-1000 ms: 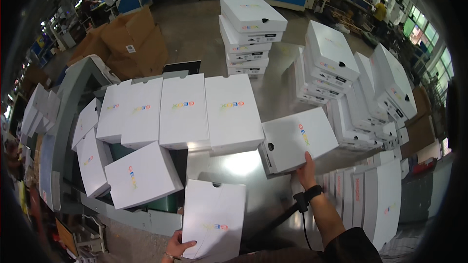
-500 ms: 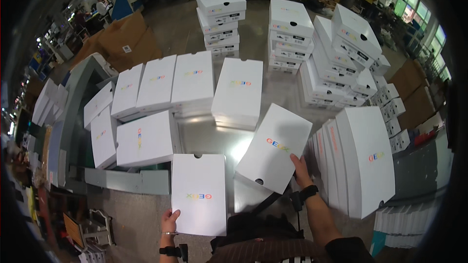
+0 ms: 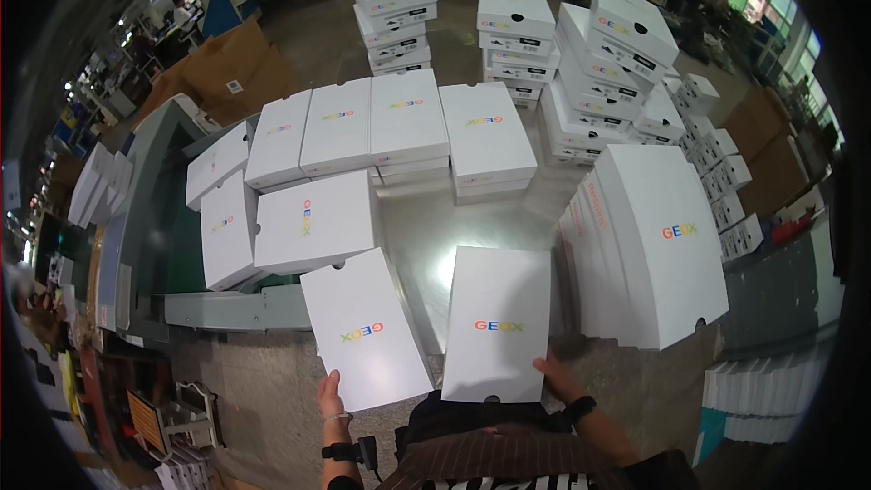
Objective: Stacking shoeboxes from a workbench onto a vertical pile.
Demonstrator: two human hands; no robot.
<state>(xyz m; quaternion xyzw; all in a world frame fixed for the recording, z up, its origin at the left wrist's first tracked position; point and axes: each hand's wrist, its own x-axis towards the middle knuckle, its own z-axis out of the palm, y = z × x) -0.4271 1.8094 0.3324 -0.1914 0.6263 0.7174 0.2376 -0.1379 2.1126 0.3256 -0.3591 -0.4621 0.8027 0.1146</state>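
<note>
My left hand (image 3: 332, 394) is closed on the lower left edge of a white shoebox (image 3: 367, 331), thumb on top. That shoebox is tilted, its near end toward me. Close beside it, my right hand (image 3: 557, 377) grips the lower right edge of a white shoebox lid (image 3: 498, 308), held nearly straight in front of my body. Colourful lettering marks both tops. What lies under the lid is hidden. To the right stands a nested pile of white lids (image 3: 667, 249), its layered edges facing left.
Several shoeboxes (image 3: 336, 132) sit at the left and middle of a shiny metal table (image 3: 426, 209). A conveyor (image 3: 236, 308) with a green belt borders its left. Tall shoebox stacks (image 3: 517, 14) rise beyond. Brown cartons (image 3: 227, 73) stand far left; white sheets (image 3: 753, 390) lie low right.
The shoebox in my left hand has moved up and turned slantwise. My right hand has brought the lid down and left, turning it nearly straight. The whole view has shifted a little.
</note>
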